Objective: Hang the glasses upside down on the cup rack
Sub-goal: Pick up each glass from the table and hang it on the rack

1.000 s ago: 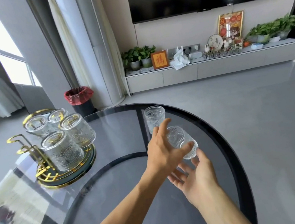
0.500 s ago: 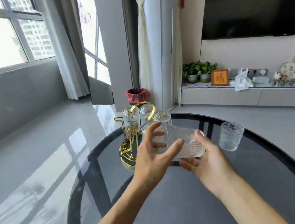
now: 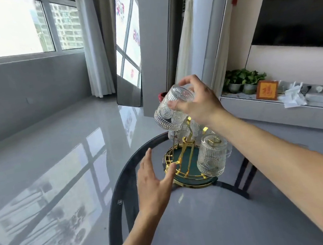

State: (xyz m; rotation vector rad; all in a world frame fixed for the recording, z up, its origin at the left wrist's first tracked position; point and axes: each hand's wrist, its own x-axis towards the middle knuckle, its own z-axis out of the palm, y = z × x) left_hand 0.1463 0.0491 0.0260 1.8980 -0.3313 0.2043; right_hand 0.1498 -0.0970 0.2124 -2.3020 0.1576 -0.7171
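Clear bumpy glass is what the right hand (image 3: 197,104) grips: one glass (image 3: 172,109) held by its base, tipped with its mouth down and to the left, up in the air above the cup rack (image 3: 186,160). The left hand (image 3: 154,183) is open and holds nothing; its fingers spread low over the tabletop (image 3: 201,220), just beside the rack's gold rim at about 9 o'clock from it. I think the step in hand is bringing this glass down onto a free gold peg (image 3: 186,139). Next the glass must turn fully mouth down and slide over a peg that has no glass on it. The open hand may need to steady the rack's base so it does not slip. One glass already hangs upside down at about 3 o'clock on the rack (image 3: 212,156), and more sit behind the pegs at 12 o'clock, hard to count. These are close, so the new glass could knock them. Past the tabletop, at 2 o'clock, a long low cabinet (image 3: 279,112) holds green plants (image 3: 243,78).
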